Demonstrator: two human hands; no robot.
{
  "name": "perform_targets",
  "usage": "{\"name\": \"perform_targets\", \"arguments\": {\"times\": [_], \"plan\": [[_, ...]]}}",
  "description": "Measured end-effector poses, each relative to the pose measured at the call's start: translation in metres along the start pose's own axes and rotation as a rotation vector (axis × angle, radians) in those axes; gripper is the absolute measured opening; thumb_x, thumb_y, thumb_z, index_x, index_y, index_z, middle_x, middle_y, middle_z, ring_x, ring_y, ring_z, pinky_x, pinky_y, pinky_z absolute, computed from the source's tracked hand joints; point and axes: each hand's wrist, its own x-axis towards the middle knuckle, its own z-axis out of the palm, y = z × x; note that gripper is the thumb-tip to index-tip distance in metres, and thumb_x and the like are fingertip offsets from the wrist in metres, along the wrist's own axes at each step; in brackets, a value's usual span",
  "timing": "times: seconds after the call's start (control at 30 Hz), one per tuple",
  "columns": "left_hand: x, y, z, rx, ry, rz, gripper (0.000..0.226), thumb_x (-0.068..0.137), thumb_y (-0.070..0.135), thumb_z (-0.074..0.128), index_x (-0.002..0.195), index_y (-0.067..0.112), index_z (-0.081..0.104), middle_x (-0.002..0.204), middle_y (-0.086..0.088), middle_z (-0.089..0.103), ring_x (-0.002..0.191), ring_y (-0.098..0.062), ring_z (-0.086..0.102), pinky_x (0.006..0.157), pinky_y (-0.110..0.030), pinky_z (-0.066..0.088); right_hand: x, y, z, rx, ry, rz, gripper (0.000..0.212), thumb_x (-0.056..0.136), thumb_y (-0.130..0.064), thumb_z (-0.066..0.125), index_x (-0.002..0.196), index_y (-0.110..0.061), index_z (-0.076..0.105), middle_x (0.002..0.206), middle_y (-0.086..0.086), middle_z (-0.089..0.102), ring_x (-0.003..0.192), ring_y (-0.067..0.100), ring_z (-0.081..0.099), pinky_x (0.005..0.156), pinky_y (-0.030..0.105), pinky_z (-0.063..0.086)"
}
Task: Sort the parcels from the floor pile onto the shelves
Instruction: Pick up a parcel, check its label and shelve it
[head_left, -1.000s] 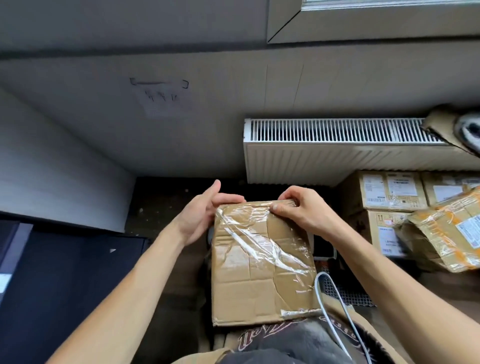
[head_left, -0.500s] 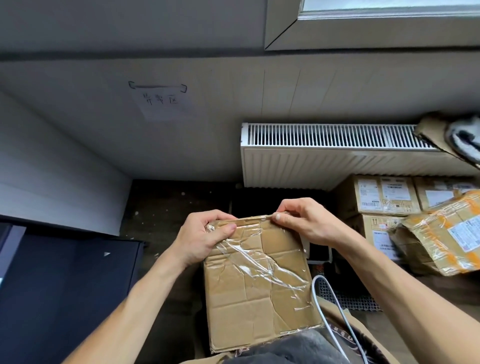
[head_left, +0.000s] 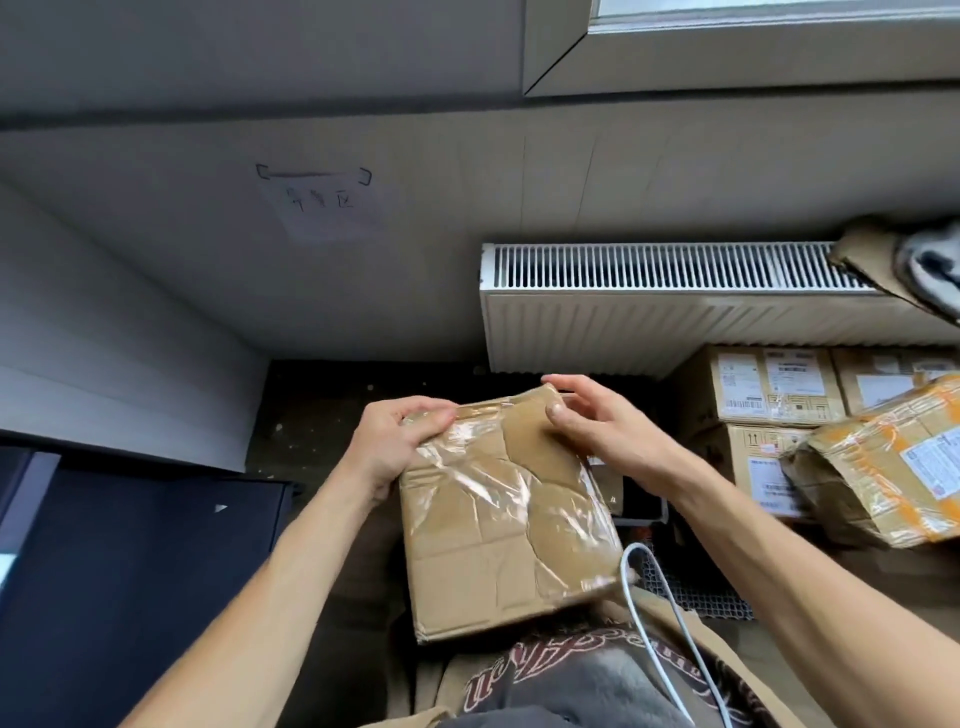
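Observation:
A flat brown cardboard parcel (head_left: 506, 525), creased and wrapped in clear tape, is held up in front of me at centre. My left hand (head_left: 395, 447) grips its top left corner, thumb on the front face. My right hand (head_left: 597, 421) is at the top right corner, thumb on the front face and fingers loosely spread over the top edge. The parcel's lower edge sits against my shirt. More parcels lie at the right: stacked labelled boxes (head_left: 763, 387) and a taped parcel with orange tape (head_left: 883, 462).
A white radiator (head_left: 675, 306) hangs on the wall above the stacked boxes. A paper sign (head_left: 322, 202) is stuck on the wall. A dark cabinet (head_left: 130, 561) stands at the left. A white cable (head_left: 665, 623) runs down my front. A torn box (head_left: 904, 265) shows at the far right.
My left hand closed its grip on the parcel's top left corner. The right hand loosened, its fingers spreading at the top right corner. The parcel tilted slightly.

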Motion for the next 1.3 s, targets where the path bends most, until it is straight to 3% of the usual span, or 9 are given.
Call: {"name": "perform_targets", "arguments": {"times": [0.23,0.37,0.47,0.6,0.67,0.77,0.97,1.07,1.3], "plan": [[0.045,-0.001,-0.043,-0.323,0.198,-0.379,0.017,0.091,0.015,0.075,0.102,0.002,0.075,0.091,-0.013,0.076,0.069,-0.019,0.071,0.07,-0.03,0.06,-0.026,-0.017,-0.004,0.215,-0.103,-0.139,0.055,0.099,-0.054,0.057,0.152,-0.051,0.042,0.148,-0.014,0.059,0.139,0.008,0.054,0.115,0.037,0.042],[0.037,-0.008,-0.029,-0.206,-0.006,-0.521,0.015,0.097,0.015,0.061,0.098,0.002,0.069,0.064,-0.006,0.074,0.053,-0.015,0.071,0.05,-0.024,0.058,-0.027,-0.044,-0.011,-0.092,-0.028,-0.239,0.048,0.098,-0.047,0.065,0.143,-0.048,0.051,0.128,-0.012,0.068,0.118,0.006,0.066,0.105,0.031,0.049],[0.018,-0.026,-0.013,-0.082,-0.089,-0.569,0.057,0.107,0.006,0.041,0.06,0.006,0.073,0.052,-0.004,0.067,0.043,-0.012,0.065,0.046,-0.02,0.053,-0.024,-0.051,-0.019,-0.067,-0.107,-0.125,0.025,0.102,-0.035,0.065,0.126,-0.037,0.062,0.112,-0.001,0.074,0.098,0.011,0.071,0.087,0.031,0.057],[-0.02,-0.039,0.006,0.076,-0.213,-0.498,0.052,0.11,0.001,0.04,0.072,-0.005,0.075,0.081,-0.015,0.073,0.074,-0.017,0.072,0.062,-0.021,0.055,-0.02,-0.029,-0.013,-0.005,-0.182,-0.002,0.021,0.097,-0.036,0.067,0.109,-0.019,0.067,0.099,0.006,0.073,0.089,0.016,0.069,0.079,0.033,0.053],[-0.023,-0.041,0.005,-0.05,-0.175,-0.446,0.057,0.105,0.03,0.061,0.054,0.006,0.072,0.065,-0.013,0.065,0.057,-0.019,0.064,0.056,-0.028,0.05,-0.019,-0.016,-0.013,0.057,-0.128,0.037,0.026,0.092,-0.039,0.069,0.107,-0.017,0.069,0.097,0.008,0.074,0.088,0.019,0.069,0.079,0.035,0.053],[-0.021,-0.034,0.002,-0.251,-0.16,-0.285,0.085,0.092,0.074,0.056,0.097,-0.01,0.07,0.1,-0.032,0.067,0.092,-0.038,0.069,0.088,-0.042,0.054,-0.016,-0.001,-0.014,0.043,-0.015,0.089,0.018,0.097,-0.036,0.07,0.094,-0.019,0.069,0.084,0.003,0.071,0.077,0.015,0.064,0.069,0.033,0.047],[-0.024,-0.003,0.016,-0.012,-0.021,0.145,0.043,0.102,0.04,0.055,0.089,0.004,0.075,0.09,-0.014,0.072,0.084,-0.017,0.067,0.082,-0.041,0.051,-0.003,0.003,-0.001,0.011,0.087,0.144,0.034,0.099,-0.037,0.068,0.068,-0.027,0.062,0.069,-0.003,0.061,0.066,0.014,0.056,0.065,0.033,0.039],[-0.015,-0.006,0.017,-0.027,0.045,0.071,0.034,0.103,0.014,0.054,0.075,0.0,0.069,0.079,-0.012,0.063,0.076,-0.016,0.059,0.077,-0.039,0.044,-0.002,0.006,0.002,0.0,0.093,0.163,0.036,0.099,-0.038,0.068,0.067,-0.026,0.058,0.069,0.0,0.058,0.067,0.017,0.053,0.064,0.037,0.036],[-0.008,-0.007,-0.001,0.07,-0.343,-0.204,0.028,0.098,0.031,0.068,0.111,0.009,0.079,0.109,-0.014,0.078,0.098,-0.02,0.073,0.094,-0.035,0.054,-0.002,0.019,0.003,0.069,0.11,0.218,0.034,0.102,-0.029,0.067,0.071,-0.018,0.056,0.068,0.003,0.057,0.059,0.014,0.052,0.053,0.03,0.036]]}}
